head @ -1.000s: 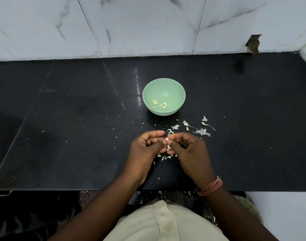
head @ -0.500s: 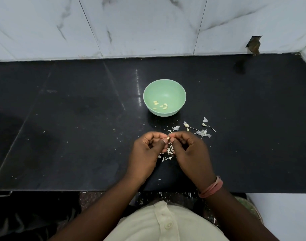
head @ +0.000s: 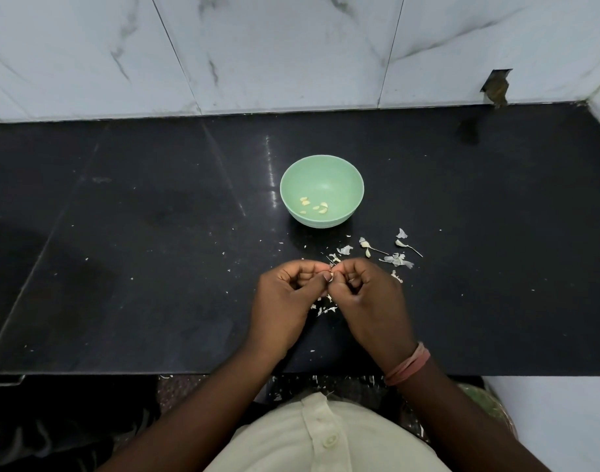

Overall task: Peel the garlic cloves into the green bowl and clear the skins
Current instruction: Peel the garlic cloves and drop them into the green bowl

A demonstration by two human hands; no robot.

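We pinch one garlic clove (head: 330, 276) between left hand (head: 285, 301) and right hand (head: 370, 298) near the green bowl (head: 353, 178) (a few peeled cloves (head: 314, 206) inside), while skins (head: 395, 258) litter the counter (head: 121, 267), uncleared.

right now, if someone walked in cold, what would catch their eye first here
First the green bowl, alone mid-counter on the black countertop, with a few peeled cloves in its bottom. Next the left hand and right hand, meeting just in front of it and pinching a garlic clove. Pale skins litter the counter right of the hands.
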